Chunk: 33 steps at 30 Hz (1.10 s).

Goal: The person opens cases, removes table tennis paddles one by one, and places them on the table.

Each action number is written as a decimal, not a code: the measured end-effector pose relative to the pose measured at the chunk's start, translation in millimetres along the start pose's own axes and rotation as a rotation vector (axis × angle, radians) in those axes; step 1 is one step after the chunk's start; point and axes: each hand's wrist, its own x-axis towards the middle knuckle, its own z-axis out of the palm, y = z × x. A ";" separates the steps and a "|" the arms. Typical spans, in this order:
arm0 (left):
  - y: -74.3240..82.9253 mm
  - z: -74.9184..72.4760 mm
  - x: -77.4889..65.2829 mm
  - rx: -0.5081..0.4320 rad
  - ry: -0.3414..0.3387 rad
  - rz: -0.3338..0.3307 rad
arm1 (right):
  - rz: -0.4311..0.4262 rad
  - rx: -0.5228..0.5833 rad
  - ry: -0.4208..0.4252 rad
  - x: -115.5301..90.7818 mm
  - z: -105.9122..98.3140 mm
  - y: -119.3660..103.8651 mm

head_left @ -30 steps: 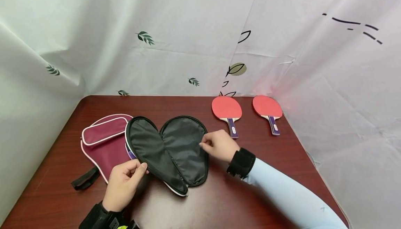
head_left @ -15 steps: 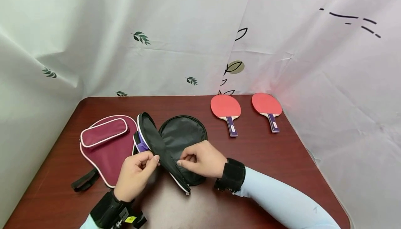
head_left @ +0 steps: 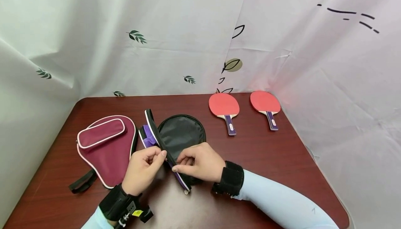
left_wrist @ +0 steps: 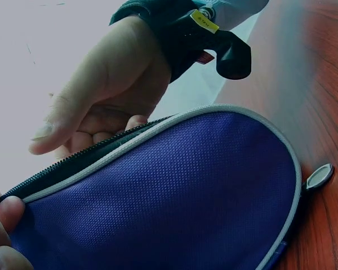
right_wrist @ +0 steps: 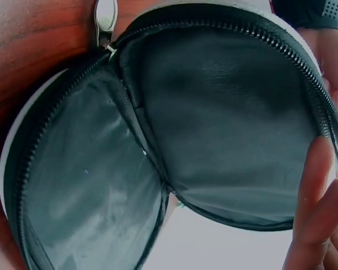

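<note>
A zip-up paddle case lies unfolded at the middle of the table, its black-lined right half (head_left: 181,129) flat and its left half (head_left: 152,117) raised almost upright. In the left wrist view that half's outer side is purple fabric (left_wrist: 174,185) with pale piping. My left hand (head_left: 142,168) pinches the raised half's zipped edge between thumb and fingers. Beside this flap, over the lining, is my right hand (head_left: 200,161), its fingers loosely bent; I see no grip on the case. The black lining (right_wrist: 231,129) fills the right wrist view. At the bottom tip hangs the zip pull (right_wrist: 106,16).
A maroon paddle case (head_left: 108,152) with white piping and a black strap (head_left: 83,182) lies to the left. Two red table tennis paddles (head_left: 223,104) with purple handles rest at the back right. White patterned curtains surround the dark red table (head_left: 266,173).
My left hand has moved right, raising the left half of the case from leaning open to nearly upright. My right hand has left the right half's outer edge and moved left over the lining.
</note>
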 end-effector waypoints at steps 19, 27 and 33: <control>0.5 3.7 -2.9 -0.003 0.011 0.022 | -0.054 -0.171 0.072 -3.9 5.5 -7.4; 1.2 -1.5 -12.7 0.025 0.020 -0.008 | -0.001 -0.118 0.100 -10.2 0.4 1.6; 0.2 -2.0 -21.0 0.024 0.005 -0.011 | 0.037 -0.115 0.105 -15.1 -4.3 8.5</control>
